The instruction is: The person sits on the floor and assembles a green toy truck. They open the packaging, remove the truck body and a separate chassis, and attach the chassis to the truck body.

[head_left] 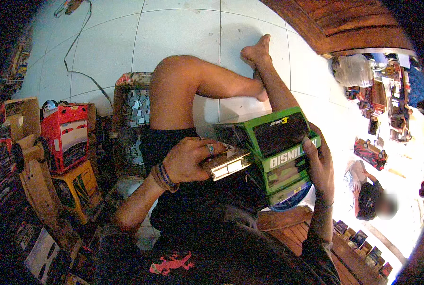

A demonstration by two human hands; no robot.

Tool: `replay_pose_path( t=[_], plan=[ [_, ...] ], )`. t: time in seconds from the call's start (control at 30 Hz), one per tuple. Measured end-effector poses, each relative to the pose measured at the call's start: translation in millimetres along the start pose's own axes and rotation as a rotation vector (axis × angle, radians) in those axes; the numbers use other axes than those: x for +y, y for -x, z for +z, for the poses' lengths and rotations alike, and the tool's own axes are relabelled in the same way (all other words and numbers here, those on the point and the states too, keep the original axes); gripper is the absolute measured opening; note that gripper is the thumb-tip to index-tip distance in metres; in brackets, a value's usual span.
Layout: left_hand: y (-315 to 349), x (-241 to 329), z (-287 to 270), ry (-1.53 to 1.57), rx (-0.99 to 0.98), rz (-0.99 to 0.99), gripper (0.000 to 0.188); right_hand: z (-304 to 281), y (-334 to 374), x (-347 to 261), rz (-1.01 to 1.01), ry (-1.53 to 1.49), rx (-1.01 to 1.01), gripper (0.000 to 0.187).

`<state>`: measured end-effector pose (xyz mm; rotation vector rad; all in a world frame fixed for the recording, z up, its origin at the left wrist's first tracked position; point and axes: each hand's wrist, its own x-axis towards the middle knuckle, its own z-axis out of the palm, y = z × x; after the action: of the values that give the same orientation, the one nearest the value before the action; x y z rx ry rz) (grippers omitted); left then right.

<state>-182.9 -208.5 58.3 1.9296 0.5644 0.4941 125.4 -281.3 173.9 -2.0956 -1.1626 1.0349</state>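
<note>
My right hand [320, 164] grips the far right side of a green toy truck cab [288, 159], its thumb on the front edge. The cab has a dark windscreen and pale lettering, and it rests over my lap, tilted. My left hand [190, 159] is closed round a shiny, flat rectangular piece [231, 166] with a metallic rim and pale face. That piece is held just left of the cab; I cannot tell whether the two touch. Part of a round blue rim [293, 199] shows beneath the cab.
A red toy truck cab [68, 137] stands on the left above a yellow one [76, 190], beside brown wooden parts. A tray [133, 78] of small grey pieces lies by my knee. Another person [369, 194] sits at the right, near more toy vehicles. A cable [74, 71] crosses the tiles.
</note>
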Motion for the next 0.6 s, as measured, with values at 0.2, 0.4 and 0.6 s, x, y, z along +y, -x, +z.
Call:
replay_pose_path(
  t=[0.2,0.4,0.6],
  plan=[
    [-1,-4,5,-0.046,0.024,0.058,0.050,2,2,-9,0.008,-0.026,-0.007,0.060],
    [-5,-12,4,-0.064,0.048,0.087,0.054,3,3,-14,0.035,-0.028,-0.003,0.060],
    [-7,-15,4,-0.056,0.078,0.112,0.050,3,2,-11,0.024,-0.044,-0.005,0.059]
  ],
)
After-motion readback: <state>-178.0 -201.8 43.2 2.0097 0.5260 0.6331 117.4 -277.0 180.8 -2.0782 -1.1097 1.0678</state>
